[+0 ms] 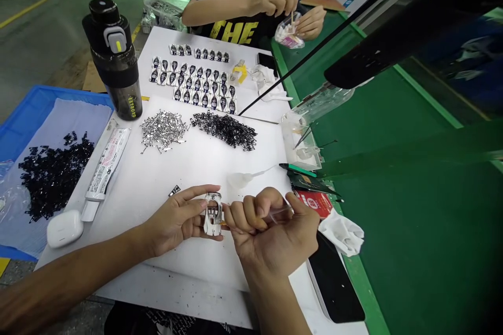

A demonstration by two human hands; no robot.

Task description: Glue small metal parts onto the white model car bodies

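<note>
Left hand [176,220]: you're pinching the toy car [212,213] between thumb and fingers, low centre of frame.
Right hand [271,235]: curled shut on a clear stick [279,214], its end just beside the car.
Above: black parts [223,131] and silver parts [163,131] on a white board [251,167].

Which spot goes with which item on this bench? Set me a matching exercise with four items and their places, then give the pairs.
Items:
1 white earbud case
2 black water bottle
3 heap of silver metal parts
4 white model car body

Places:
A held in the left hand
B upright at the far corner of the white board
C beside the heap of black parts
D beside the cap of a white tube

Pairs: 1-D, 2-B, 3-C, 4-A
</note>
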